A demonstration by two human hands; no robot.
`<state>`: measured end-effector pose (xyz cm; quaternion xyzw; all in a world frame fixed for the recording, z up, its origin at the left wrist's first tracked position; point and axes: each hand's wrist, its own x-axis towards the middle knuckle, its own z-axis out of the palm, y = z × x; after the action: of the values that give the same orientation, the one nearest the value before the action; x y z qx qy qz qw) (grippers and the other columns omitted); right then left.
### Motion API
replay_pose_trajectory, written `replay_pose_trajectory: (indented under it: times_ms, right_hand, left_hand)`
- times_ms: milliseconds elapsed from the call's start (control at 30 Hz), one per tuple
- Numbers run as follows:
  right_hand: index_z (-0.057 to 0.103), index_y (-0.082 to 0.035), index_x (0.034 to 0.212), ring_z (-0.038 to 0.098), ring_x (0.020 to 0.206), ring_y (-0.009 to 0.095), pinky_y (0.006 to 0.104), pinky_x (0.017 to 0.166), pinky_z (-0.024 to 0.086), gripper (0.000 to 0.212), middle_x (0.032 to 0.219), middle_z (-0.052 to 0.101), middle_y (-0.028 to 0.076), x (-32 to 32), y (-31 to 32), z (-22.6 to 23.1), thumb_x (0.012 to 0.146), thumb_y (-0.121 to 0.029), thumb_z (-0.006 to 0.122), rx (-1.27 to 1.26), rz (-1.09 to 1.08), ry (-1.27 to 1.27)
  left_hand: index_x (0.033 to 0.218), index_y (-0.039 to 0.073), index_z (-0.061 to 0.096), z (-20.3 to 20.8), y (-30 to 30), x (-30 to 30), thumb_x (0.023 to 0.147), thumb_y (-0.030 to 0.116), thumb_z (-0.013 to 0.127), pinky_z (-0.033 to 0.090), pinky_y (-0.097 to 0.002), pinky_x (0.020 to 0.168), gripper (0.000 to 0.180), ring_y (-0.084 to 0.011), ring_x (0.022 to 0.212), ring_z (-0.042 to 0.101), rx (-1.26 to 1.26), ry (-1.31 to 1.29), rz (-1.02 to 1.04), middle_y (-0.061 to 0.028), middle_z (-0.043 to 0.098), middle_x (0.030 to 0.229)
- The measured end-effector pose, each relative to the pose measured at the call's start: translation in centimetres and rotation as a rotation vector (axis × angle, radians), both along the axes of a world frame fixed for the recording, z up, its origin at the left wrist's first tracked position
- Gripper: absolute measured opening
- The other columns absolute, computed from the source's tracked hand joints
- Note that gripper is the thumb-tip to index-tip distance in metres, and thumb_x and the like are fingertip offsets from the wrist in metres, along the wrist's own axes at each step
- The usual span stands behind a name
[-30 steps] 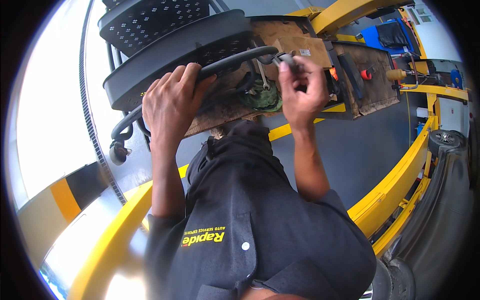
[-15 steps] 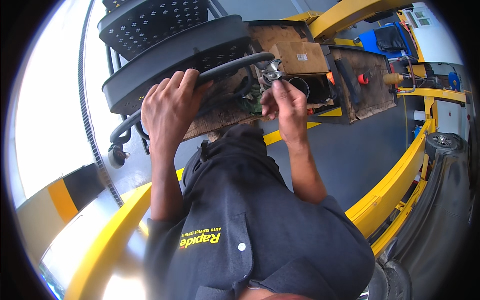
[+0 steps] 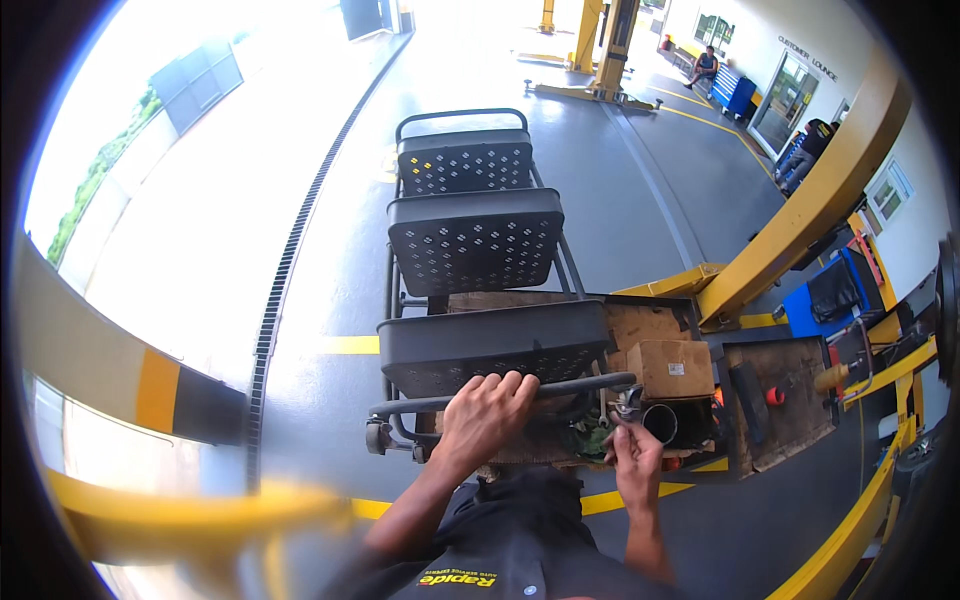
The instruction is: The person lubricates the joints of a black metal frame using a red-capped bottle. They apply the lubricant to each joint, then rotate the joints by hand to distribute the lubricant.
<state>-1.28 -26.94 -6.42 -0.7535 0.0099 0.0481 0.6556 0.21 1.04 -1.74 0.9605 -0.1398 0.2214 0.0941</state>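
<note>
My left hand (image 3: 485,418) grips the grey handle bar (image 3: 585,385) of a dark metal tool cart (image 3: 470,240) with perforated shelves. My right hand (image 3: 633,455) is just right of it, fingers closed on a small metal part (image 3: 628,405) held up beside the bar's end. Below the hands, the cart's lower tray (image 3: 645,325) holds a brown cardboard box (image 3: 672,368), a dark round cylinder (image 3: 660,423) and a green rag (image 3: 592,440).
Yellow lift arms (image 3: 800,235) cross the right side, with a blue cabinet (image 3: 835,295) and a rusty platform (image 3: 780,400) beside them. A drain grate (image 3: 290,250) runs along the grey floor at left. People sit far back right (image 3: 708,62). Yellow lines mark the floor.
The view has tilted up, showing the whole cart and the floor beyond. My left hand stays on the handle bar. My right hand has dropped slightly with the small metal part.
</note>
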Motion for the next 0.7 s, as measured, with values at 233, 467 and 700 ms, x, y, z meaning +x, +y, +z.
replay_pose_trajectory:
  times_ms: [233, 467, 700]
  right_hand:
    - [0.051, 0.001, 0.159, 0.049, 0.066, 0.004, 0.0224, 0.060, 0.045, 0.049, 0.096, 0.057, 0.000, 1.5, -0.3, 1.2, 0.112, -0.011, 0.057, -0.033, -0.218, -0.244]
    - [0.055, -0.001, 0.157, 0.052, 0.069, 0.004, 0.0214, 0.060, 0.046, 0.052, 0.100, 0.058, 0.000, -0.9, 1.4, 2.6, 0.106, -0.008, 0.061, -0.023, -0.017, -0.252]
    - [0.050, -0.004, 0.162, 0.051, 0.069, 0.004, 0.0221, 0.057, 0.043, 0.056, 0.102, 0.055, 0.000, -1.5, -0.2, 1.6, 0.107, -0.004, 0.059, -0.091, 0.148, 0.047]
  left_hand:
    - [0.108, 0.013, 0.062, -0.1, 0.4, -0.4, 0.096, 0.019, 0.067, 0.054, -0.0322, 0.077, 0.014, -0.0167, 0.080, 0.065, 0.086, 0.037, -0.015, -0.0005, 0.058, 0.089]
    - [0.110, 0.013, 0.062, -0.7, 0.3, -0.3, 0.097, 0.017, 0.067, 0.056, -0.0326, 0.079, 0.014, -0.0167, 0.084, 0.070, 0.053, 0.010, -0.008, -0.0002, 0.060, 0.090]
    - [0.110, 0.012, 0.063, -0.9, 0.4, -0.7, 0.097, 0.018, 0.067, 0.055, -0.0328, 0.077, 0.015, -0.0171, 0.082, 0.069, 0.049, 0.026, -0.009, -0.0011, 0.060, 0.091]
